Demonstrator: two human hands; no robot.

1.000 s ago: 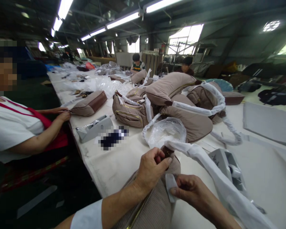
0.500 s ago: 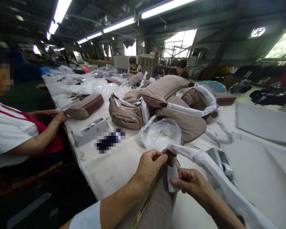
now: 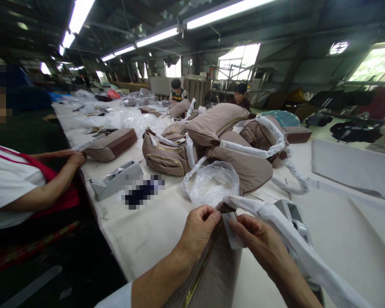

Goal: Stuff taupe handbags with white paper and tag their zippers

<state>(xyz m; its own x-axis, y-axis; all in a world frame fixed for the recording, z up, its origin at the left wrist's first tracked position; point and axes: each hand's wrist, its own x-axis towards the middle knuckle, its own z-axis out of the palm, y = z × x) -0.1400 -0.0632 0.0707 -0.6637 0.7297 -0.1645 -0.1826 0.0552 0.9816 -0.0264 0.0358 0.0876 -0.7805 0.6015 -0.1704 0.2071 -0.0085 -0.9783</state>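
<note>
A taupe ribbed handbag [image 3: 216, 273] with a gold zipper [image 3: 195, 280] stands at the front, its top end toward the table's middle. My left hand [image 3: 197, 231] pinches the brown tab area at the zipper's far end. In my right hand [image 3: 263, 241], thumb and fingers are closed on a translucent white strip [image 3: 233, 237], which lies against the bag just below that tab. From the same end a shoulder strap [image 3: 288, 231] wrapped in white runs off to the lower right. My fingers partly hide the tab.
A heap of taupe bags [image 3: 240, 160] with wrapped straps lies ahead, beside a clear plastic bag [image 3: 214, 182]. Grey tape dispensers [image 3: 118, 177] stand left and right. At left, a person in a red apron touches a brown-bottomed bag [image 3: 111, 145]. Two other people sit at the far side.
My right hand has moved up and left along the white strip, closer to my left hand. The strip now tilts, its lower end swung right. The view has shifted slightly.
</note>
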